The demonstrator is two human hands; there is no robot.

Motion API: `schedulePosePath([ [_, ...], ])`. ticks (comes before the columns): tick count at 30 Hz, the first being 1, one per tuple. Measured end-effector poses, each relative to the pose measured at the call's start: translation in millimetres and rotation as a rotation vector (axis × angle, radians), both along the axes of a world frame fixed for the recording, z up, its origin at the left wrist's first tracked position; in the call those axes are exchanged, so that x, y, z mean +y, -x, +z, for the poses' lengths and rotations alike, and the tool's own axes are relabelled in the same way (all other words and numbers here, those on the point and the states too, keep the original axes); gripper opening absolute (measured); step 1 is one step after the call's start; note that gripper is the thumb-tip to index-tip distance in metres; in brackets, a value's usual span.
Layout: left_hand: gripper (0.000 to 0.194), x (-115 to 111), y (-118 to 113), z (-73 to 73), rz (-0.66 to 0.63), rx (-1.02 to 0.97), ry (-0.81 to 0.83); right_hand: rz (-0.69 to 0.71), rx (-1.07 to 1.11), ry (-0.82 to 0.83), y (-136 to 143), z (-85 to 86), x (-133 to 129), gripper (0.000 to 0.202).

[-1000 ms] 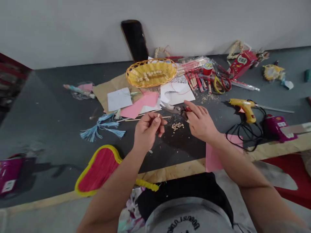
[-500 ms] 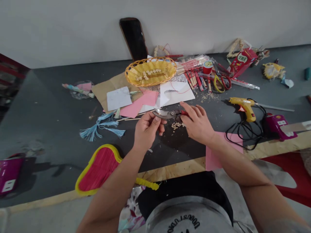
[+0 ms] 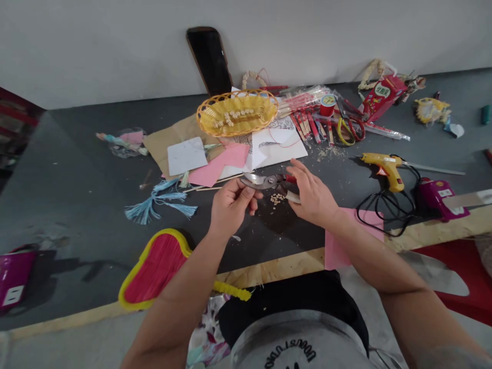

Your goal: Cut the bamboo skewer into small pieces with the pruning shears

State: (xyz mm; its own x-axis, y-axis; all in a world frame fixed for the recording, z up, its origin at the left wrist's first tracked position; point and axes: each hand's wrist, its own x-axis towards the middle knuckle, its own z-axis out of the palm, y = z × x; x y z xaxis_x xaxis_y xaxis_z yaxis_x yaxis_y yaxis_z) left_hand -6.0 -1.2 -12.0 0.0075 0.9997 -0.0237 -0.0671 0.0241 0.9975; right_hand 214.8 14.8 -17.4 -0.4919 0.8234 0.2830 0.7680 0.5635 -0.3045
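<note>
My right hand (image 3: 313, 197) is around the handles of a pair of pruning shears (image 3: 271, 181), fingers partly stretched; one handle looks red, the other pale. The curved metal blades point left, toward my left hand (image 3: 232, 202). There the thumb and fingers are pinched together right at the blade tips. What is between those fingertips is too small to make out. Beneath the shears, on the dark tabletop, lies a small pile of pale cut bits (image 3: 277, 199). Thin pale sticks (image 3: 209, 188) lie just behind my left hand.
A yellow woven basket (image 3: 238, 113) with pale pieces stands on papers at the back. Blue tassels (image 3: 159, 202) and a red fan-shaped piece with yellow edging (image 3: 157, 269) lie left. To the right are scissors (image 3: 348, 130), a yellow glue gun (image 3: 386, 166) and its black cord.
My right hand's fingers have loosened and the shears' handles have spread, so that the pale lower handle shows. My left hand has stayed at the blade tips.
</note>
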Motion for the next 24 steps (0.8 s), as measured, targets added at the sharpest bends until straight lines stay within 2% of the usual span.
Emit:
schedulePosePath([
  [3, 0.032, -1.2, 0.4, -1.7, -0.032, 0.024, 0.005, -0.001, -0.052, 0.033, -1.1, -0.3, 1.6, 0.066],
  [12, 0.03, -6.6, -1.7, 1.0, -0.044, -0.015, 0.016, -0.027, -0.121, 0.063, 1.1, 5.3, -2.1, 0.049],
  [24, 0.031, -1.4, -5.2, 1.8, 0.01, 0.003, 0.004, -0.079, -0.197, 0.048, 1.5, 4.3, 0.3, 0.058],
])
